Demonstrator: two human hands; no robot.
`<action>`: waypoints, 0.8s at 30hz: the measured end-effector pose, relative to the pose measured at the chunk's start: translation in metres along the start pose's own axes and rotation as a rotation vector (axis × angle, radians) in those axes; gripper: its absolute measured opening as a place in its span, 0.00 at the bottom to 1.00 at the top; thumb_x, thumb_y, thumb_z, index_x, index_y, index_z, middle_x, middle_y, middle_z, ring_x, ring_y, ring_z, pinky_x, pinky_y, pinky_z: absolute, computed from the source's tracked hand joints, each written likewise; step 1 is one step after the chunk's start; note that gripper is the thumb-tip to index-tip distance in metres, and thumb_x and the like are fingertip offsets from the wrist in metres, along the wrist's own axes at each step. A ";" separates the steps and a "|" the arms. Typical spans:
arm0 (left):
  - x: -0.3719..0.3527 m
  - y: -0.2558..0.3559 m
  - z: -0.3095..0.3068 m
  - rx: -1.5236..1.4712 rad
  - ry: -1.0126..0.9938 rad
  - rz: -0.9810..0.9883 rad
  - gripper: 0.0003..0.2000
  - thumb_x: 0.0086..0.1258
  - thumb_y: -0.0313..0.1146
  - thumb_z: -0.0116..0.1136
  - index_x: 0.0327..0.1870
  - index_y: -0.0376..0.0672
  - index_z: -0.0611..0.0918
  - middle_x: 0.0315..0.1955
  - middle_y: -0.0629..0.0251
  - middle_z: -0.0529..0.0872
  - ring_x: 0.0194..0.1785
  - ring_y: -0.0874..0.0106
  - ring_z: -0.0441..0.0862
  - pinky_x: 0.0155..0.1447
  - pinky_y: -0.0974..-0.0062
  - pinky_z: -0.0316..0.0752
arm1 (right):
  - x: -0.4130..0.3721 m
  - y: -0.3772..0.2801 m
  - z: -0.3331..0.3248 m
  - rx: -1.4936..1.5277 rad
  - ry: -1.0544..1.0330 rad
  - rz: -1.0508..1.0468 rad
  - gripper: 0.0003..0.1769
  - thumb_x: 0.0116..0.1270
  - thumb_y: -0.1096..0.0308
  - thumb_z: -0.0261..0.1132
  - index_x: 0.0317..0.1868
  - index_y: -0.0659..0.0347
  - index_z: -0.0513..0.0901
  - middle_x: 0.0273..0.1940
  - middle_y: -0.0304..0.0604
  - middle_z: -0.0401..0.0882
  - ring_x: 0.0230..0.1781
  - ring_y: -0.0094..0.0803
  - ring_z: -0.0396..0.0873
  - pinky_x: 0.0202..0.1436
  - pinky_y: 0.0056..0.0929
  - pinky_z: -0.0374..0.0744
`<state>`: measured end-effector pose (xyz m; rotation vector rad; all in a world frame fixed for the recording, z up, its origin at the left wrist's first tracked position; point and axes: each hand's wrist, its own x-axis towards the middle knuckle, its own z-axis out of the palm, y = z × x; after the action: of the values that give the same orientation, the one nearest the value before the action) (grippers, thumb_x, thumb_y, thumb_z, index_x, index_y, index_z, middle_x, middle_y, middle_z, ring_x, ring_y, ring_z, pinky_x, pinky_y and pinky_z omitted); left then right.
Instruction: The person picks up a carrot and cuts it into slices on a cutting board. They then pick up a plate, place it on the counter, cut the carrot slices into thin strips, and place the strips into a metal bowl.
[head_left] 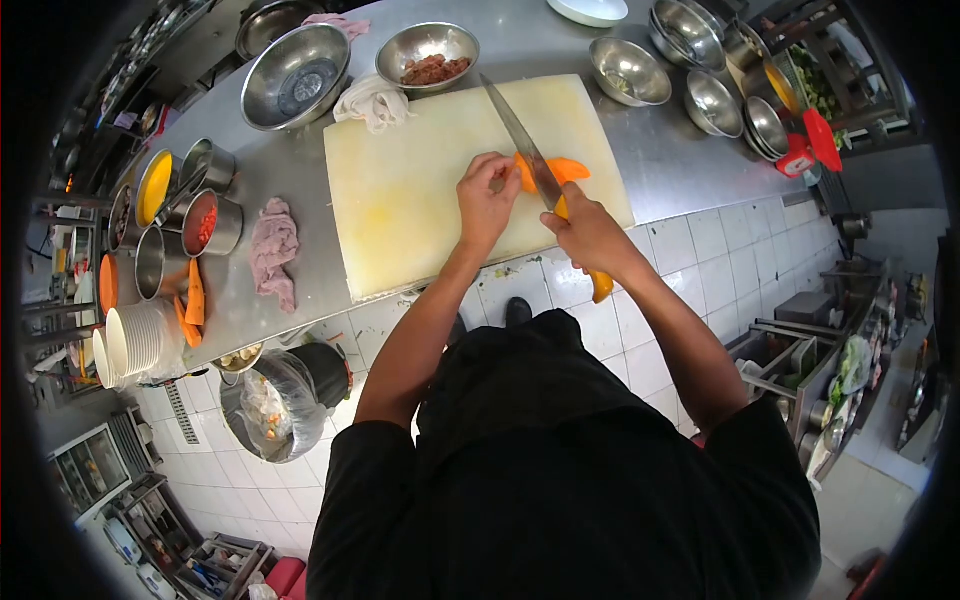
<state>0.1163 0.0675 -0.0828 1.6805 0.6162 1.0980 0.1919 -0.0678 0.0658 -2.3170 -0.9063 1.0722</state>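
My right hand [590,232] is wrapped around the yellow handle of a long kitchen knife [515,128]. The blade lies across an orange carrot [568,170], with carrot on both sides of it. On the blade's left, my left hand [487,200] is closed, fingers curled, its fingertips against the carrot's near end. Both hands are over a large white cutting board [400,190] with yellow stains. The underside of the carrot and the tips of my left fingers are partly hidden.
A white cloth [375,103] and a bowl of minced meat [428,58] border the board's far edge. Several steel bowls [630,72] stand right. Leftward are a pinkish rag [274,250], carrots [195,295] and steel pots [213,222]. A lined bin [270,405] sits below.
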 end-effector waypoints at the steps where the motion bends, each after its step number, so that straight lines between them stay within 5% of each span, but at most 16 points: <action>1: 0.001 0.000 0.000 0.006 0.001 0.002 0.08 0.67 0.24 0.70 0.44 0.34 0.88 0.43 0.61 0.88 0.39 0.73 0.84 0.48 0.76 0.81 | 0.001 -0.001 0.002 0.013 -0.006 0.004 0.20 0.77 0.65 0.59 0.58 0.73 0.67 0.28 0.57 0.82 0.17 0.42 0.81 0.20 0.41 0.79; 9: 0.003 -0.002 0.000 -0.036 0.013 0.006 0.08 0.68 0.25 0.70 0.44 0.33 0.88 0.42 0.61 0.88 0.39 0.74 0.84 0.48 0.75 0.81 | 0.028 0.024 0.029 -0.031 0.118 -0.086 0.24 0.74 0.65 0.62 0.60 0.75 0.66 0.27 0.59 0.82 0.18 0.45 0.82 0.20 0.41 0.79; 18: -0.001 0.000 -0.002 -0.021 -0.007 -0.091 0.08 0.68 0.27 0.71 0.42 0.33 0.87 0.38 0.61 0.88 0.37 0.75 0.86 0.46 0.77 0.82 | 0.019 0.007 0.023 0.029 -0.034 0.055 0.28 0.74 0.63 0.62 0.64 0.75 0.66 0.33 0.64 0.84 0.30 0.58 0.85 0.43 0.50 0.83; 24: -0.002 0.002 -0.001 0.000 -0.009 -0.066 0.08 0.64 0.26 0.71 0.42 0.33 0.87 0.37 0.58 0.88 0.36 0.69 0.87 0.45 0.74 0.82 | 0.014 0.023 0.013 -0.084 0.158 -0.076 0.24 0.75 0.61 0.61 0.60 0.73 0.69 0.39 0.69 0.84 0.42 0.64 0.84 0.51 0.54 0.80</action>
<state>0.1143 0.0660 -0.0819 1.6533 0.6615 1.0430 0.1972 -0.0723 0.0367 -2.3760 -0.9859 0.8216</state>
